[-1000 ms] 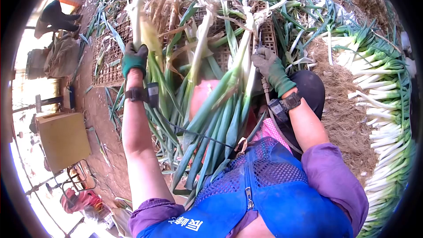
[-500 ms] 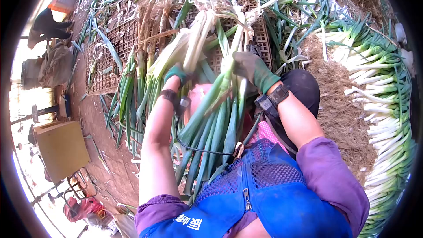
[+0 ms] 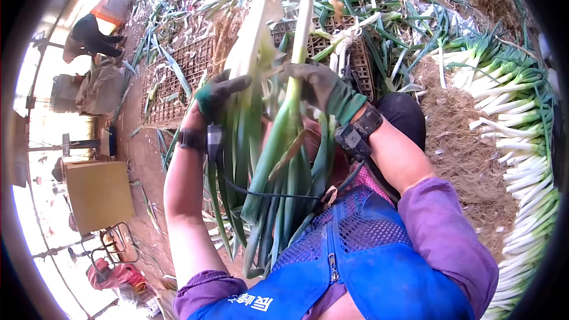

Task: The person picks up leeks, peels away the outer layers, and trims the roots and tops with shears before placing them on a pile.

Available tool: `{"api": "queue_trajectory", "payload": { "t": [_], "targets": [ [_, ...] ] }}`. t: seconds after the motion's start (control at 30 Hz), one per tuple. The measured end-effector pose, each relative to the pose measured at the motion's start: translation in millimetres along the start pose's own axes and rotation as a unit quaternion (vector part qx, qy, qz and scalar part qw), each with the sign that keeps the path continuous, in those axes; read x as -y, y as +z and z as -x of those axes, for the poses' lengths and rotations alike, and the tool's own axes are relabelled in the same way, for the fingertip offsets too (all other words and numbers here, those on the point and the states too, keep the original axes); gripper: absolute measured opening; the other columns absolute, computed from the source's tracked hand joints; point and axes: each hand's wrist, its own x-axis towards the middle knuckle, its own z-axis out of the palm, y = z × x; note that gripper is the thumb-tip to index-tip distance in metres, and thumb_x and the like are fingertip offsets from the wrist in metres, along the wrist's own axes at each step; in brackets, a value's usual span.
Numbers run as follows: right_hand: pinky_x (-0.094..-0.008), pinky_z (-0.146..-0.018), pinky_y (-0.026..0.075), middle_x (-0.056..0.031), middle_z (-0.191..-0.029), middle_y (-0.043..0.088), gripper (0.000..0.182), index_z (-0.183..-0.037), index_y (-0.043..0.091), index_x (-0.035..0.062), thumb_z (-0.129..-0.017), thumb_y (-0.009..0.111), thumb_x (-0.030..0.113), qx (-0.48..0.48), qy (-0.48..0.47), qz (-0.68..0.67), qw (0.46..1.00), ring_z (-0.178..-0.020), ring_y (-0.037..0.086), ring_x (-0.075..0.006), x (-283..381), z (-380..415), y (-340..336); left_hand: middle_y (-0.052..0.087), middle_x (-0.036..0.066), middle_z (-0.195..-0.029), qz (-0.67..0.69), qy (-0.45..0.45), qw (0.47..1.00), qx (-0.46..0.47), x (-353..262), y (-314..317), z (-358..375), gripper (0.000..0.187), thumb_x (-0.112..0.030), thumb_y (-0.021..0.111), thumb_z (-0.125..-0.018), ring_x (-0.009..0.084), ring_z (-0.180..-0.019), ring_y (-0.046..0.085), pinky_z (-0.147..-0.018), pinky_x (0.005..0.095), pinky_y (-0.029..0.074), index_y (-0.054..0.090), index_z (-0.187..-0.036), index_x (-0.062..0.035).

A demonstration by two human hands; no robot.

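My left hand (image 3: 222,96), in a grey and green glove, is closed at the side of several long green onions (image 3: 244,62), its thumb stretched across their pale stalks. My right hand (image 3: 323,86), gloved alike, grips one thick green onion (image 3: 291,98) by its stalk. White ends point up and away from me, while the green leaves hang down over my lap. Motion blurs the stalks between my hands. More loose leaves and stalks lie behind them on a brown plastic crate (image 3: 363,62).
To the right, a long row of green onions (image 3: 524,142) curves beside a mat of brown roots (image 3: 459,160). Another crate (image 3: 169,92) lies at the left under leaf scraps. Farther left stand a tan box (image 3: 99,195) and a person in dark clothing (image 3: 92,38).
My left hand has shifted left and slightly up, its fingers showing more plainly. The stalks by it stand straighter. My right hand has moved slightly left, with its green onion now more upright.
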Motion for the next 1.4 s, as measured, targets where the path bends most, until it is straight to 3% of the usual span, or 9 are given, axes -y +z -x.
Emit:
{"api": "queue_trajectory", "payload": {
  "t": [0.13,0.27,0.53,0.8,0.93,1.0,1.13,1.27,1.4],
  "targets": [
    [-0.0286,-0.089,0.049,-0.0092,-0.109,0.069,0.032,-0.111,0.067,-0.0027,-0.09,0.067,0.021,-0.055,-0.08,0.251,0.963,-0.099,0.063,-0.0182,7.6,7.3,41.7,0.067,0.001,-0.087,-0.035,0.053,0.998,0.03,-1.4,21.9,26.2,0.033,-0.025,0.074,-0.086,0.0096,-0.073,0.059,-0.065,0.0255,0.047,0.066,-0.109,-0.0033],
    [-0.0302,-0.091,0.052,-0.0124,-0.105,0.07,0.035,-0.114,0.066,-0.0052,-0.087,0.069,0.016,-0.118,0.033,0.032,0.992,-0.096,0.066,-0.0188,3.9,20.8,48.2,0.066,0.003,-0.079,-0.087,0.048,0.994,0.032,18.5,49.9,43.6,0.033,-0.026,0.077,-0.084,0.0099,-0.067,0.059,-0.062,0.0248,0.048,0.064,-0.104,-0.0031],
    [-0.0306,-0.082,0.056,-0.0129,-0.097,0.068,0.039,-0.113,0.062,-0.0074,-0.089,0.067,0.023,-0.131,-0.08,0.203,0.967,-0.087,0.066,-0.0195,4.6,54.0,79.4,0.071,0.006,-0.103,-0.11,0.035,0.993,-0.009,19.2,58.6,73.4,0.045,-0.024,0.078,-0.084,0.0128,-0.094,0.066,-0.089,0.0267,0.052,0.063,-0.119,-0.0002],
    [-0.0439,-0.086,0.053,-0.0271,-0.103,0.065,0.062,-0.127,0.05,0.0022,-0.091,0.055,0.052,-0.081,0.031,0.63,0.772,-0.096,0.066,-0.0395,26.0,76.3,176.2,0.063,0.014,-0.121,-0.202,0.351,0.914,-0.037,34.6,33.8,51.6,0.04,-0.017,0.057,-0.096,0.0223,-0.109,0.061,-0.097,0.0328,0.047,0.052,-0.13,0.0036],
    [-0.0423,-0.085,0.052,-0.0201,-0.097,0.07,0.061,-0.116,0.061,0.0046,-0.089,0.054,0.058,0.024,0.035,0.734,0.678,-0.093,0.068,-0.0384,11.2,71.3,166.5,0.066,0.01,-0.105,-0.044,0.16,0.983,0.08,4.6,59.1,86.5,0.046,-0.029,0.066,-0.089,0.0176,-0.097,0.061,-0.088,0.0305,0.049,0.057,-0.122,0.0015],
    [-0.0425,-0.082,0.053,-0.0189,-0.094,0.07,0.061,-0.117,0.061,0.0066,-0.09,0.053,0.061,0.013,0.041,0.719,0.694,-0.09,0.068,-0.0392,14.0,79.7,154.2,0.066,0.008,-0.103,-0.043,0.162,0.985,0.044,11.4,61.0,92.8,0.046,-0.029,0.065,-0.089,0.0163,-0.097,0.061,-0.086,0.0299,0.049,0.057,-0.122,0.0006],
    [-0.0256,-0.063,0.055,-0.0084,-0.08,0.068,0.032,-0.103,0.069,0.0114,-0.104,0.045,0.033,-0.038,-0.428,0.443,0.787,-0.072,0.066,-0.0163,67.8,58.1,89.1,0.061,0.002,-0.098,-0.049,0.213,0.975,0.048,28.8,48.7,118.2,0.052,-0.034,0.066,-0.086,0.0115,-0.087,0.058,-0.078,0.0275,0.047,0.056,-0.125,-0.0009],
    [-0.0373,-0.104,0.044,-0.0127,-0.118,0.062,0.055,-0.128,0.053,0.0002,-0.101,0.049,0.048,-0.117,-0.318,0.04,0.94,-0.114,0.058,-0.0214,146.7,37.3,55.5,0.063,0.008,-0.107,0.005,0.177,0.971,0.159,23.0,46.8,136.3,0.071,-0.037,0.081,-0.072,0.0199,-0.094,0.063,-0.08,0.0353,0.055,0.054,-0.126,0.0007],
    [-0.0344,-0.087,0.048,-0.0119,-0.113,0.063,0.043,-0.128,0.053,0.0015,-0.096,0.059,0.029,-0.038,-0.218,0.45,0.865,-0.098,0.06,-0.0222,93.8,13.8,20.9,0.063,0.011,-0.109,-0.05,0.171,0.965,0.191,23.9,45.9,123.1,0.077,-0.036,0.084,-0.068,0.0238,-0.094,0.065,-0.079,0.0383,0.058,0.053,-0.127,0.002]
  ]
}}
